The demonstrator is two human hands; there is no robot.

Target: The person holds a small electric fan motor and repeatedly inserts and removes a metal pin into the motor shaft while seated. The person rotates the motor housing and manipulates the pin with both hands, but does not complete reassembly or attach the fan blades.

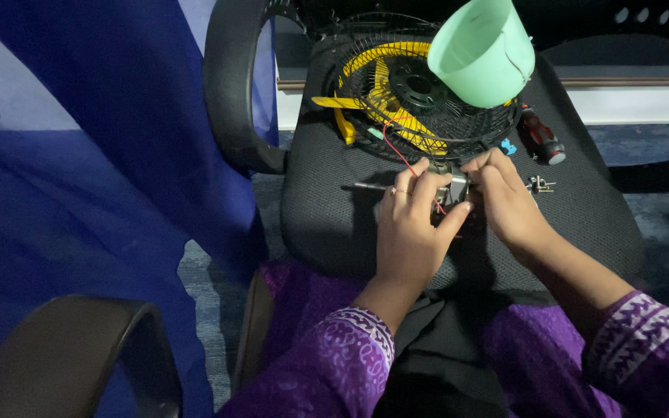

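My left hand (412, 224) and my right hand (505, 197) meet over a small metal motor (451, 184) on a black mesh chair seat (327, 217). Both hands grip the motor from either side; its shaft (365, 186) sticks out to the left. A red wire (406, 159) runs from the motor up to a black wire fan grille (427, 93) with yellow blades (381, 85) lying behind it. Most of the motor is hidden by my fingers.
A mint green plastic cup-shaped part (483, 50) rests on the grille. A red-handled screwdriver (542, 138), a small blue piece (508, 145) and loose screws (540, 184) lie at the right. The chair armrest (230, 85) curves at left; blue cloth (79, 139) hangs beside it.
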